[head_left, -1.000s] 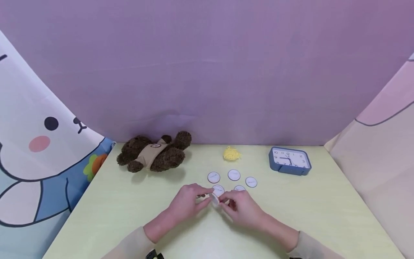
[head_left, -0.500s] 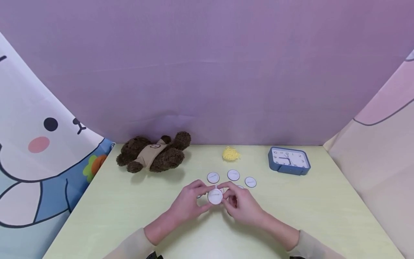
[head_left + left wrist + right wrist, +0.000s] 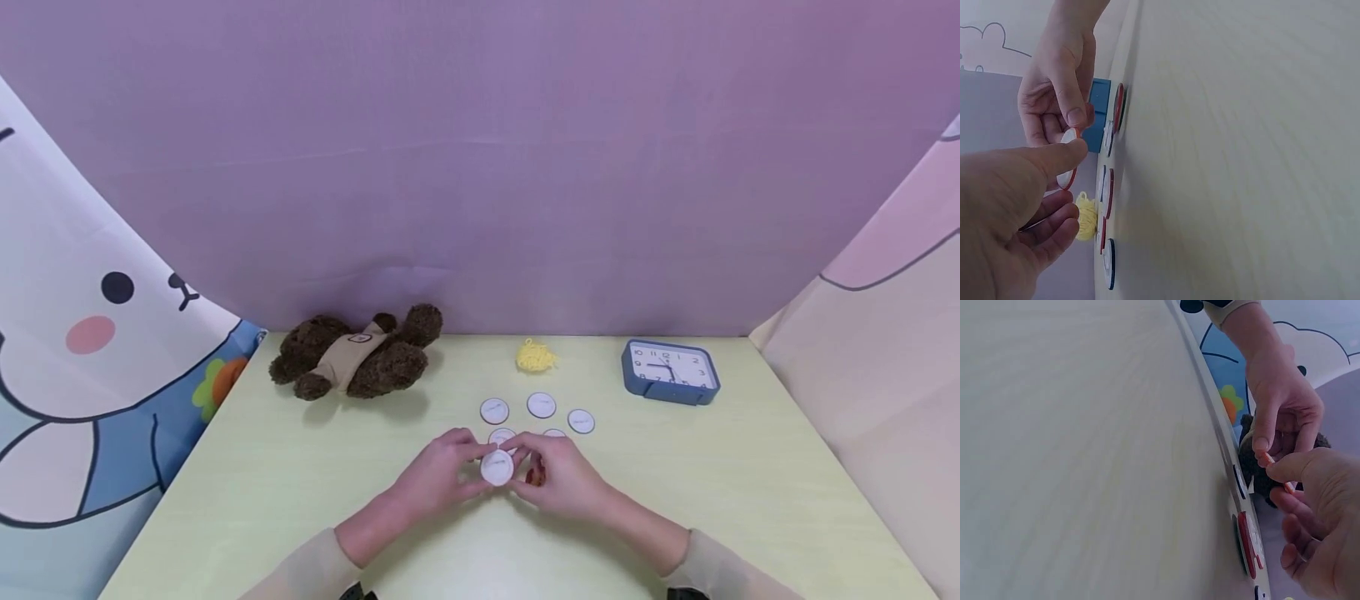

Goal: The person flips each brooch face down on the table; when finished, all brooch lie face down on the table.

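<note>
Between my two hands, a little above the table, is a round badge with a red-orange edge. Its white back, marked by a thin line, faces the head camera. My left hand pinches its left side, the thumb lying on the badge in the left wrist view. From the right, my right hand pinches the opposite edge between thumb and fingers. Part of a red-brown round piece shows behind the right fingers. Just beyond the hands lie several similar white-backed badges, some partly hidden.
At the back of the pale table, a brown teddy bear in a beige shirt lies on the left. A small yellow yarn ball sits mid-back, and a blue clock stands at right. A purple cloth hangs behind.
The held badge has turned from nearly edge-on to showing its white back, then dropped slightly toward me. Both hands stay on it, their fingers shifting around its edge.
</note>
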A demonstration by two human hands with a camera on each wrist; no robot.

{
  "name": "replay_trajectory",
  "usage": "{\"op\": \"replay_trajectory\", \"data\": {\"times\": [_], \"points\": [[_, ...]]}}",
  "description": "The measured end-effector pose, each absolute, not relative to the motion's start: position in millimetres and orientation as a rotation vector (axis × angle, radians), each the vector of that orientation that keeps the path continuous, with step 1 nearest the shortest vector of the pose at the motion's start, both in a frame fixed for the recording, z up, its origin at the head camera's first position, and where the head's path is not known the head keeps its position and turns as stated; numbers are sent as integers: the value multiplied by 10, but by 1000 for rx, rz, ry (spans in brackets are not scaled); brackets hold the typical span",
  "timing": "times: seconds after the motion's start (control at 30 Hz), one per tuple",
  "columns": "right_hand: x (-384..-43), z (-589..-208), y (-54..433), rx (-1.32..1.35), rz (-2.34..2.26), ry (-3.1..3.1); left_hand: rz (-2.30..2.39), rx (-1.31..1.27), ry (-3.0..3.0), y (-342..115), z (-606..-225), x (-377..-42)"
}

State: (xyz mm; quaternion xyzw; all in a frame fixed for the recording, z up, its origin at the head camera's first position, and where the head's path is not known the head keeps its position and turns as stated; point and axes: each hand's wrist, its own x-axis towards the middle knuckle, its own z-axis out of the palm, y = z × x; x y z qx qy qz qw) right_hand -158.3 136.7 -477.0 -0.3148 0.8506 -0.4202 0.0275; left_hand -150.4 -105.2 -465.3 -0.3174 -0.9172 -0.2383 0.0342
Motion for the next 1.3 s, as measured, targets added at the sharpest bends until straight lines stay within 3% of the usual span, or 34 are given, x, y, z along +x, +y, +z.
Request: {"op": "replay_trajectory", "data": {"times": [0.67,1.0,1.3], "points": [[-1595,-4891,1136,-1263,-809,2931,-699,-1052,-2959,-1136,-4699,-1552],[-1598,-4843,1123,-1203,-729,2901,-716,-1045,-3011,-1183,-4701,-1565],[-1655,-4659,1532,-999,-850,2883,-663,-1103,-2930,-919,-4588,-1589]]}}
